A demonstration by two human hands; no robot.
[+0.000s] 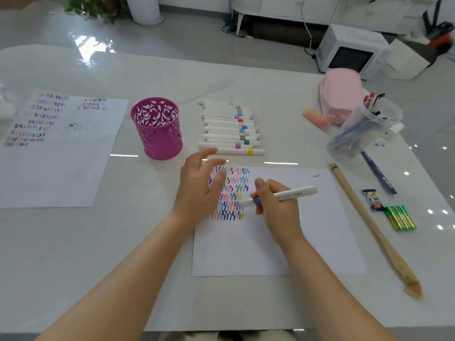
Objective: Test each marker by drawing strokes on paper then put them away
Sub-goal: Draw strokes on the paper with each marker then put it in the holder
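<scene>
Centre of frame: the right hand (273,205), grip clenched round a blue-banded marker (293,193) whose long axis runs lower left to upper right above the paper (320,230); the left hand (199,190), fingers released, lies nearer the magenta pen cup (157,134), upper left of the grip.

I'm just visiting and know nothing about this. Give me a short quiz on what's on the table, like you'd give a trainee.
1. True or false: the magenta cup stands upright, apart from the row of markers.
2. What does the right hand grip? A) a marker B) scissors C) an eraser
3. Besides the sheet under the hands, how many other sheets carry strokes?
Key: 1 true; 2 A; 3 one, the left sheet.
</scene>
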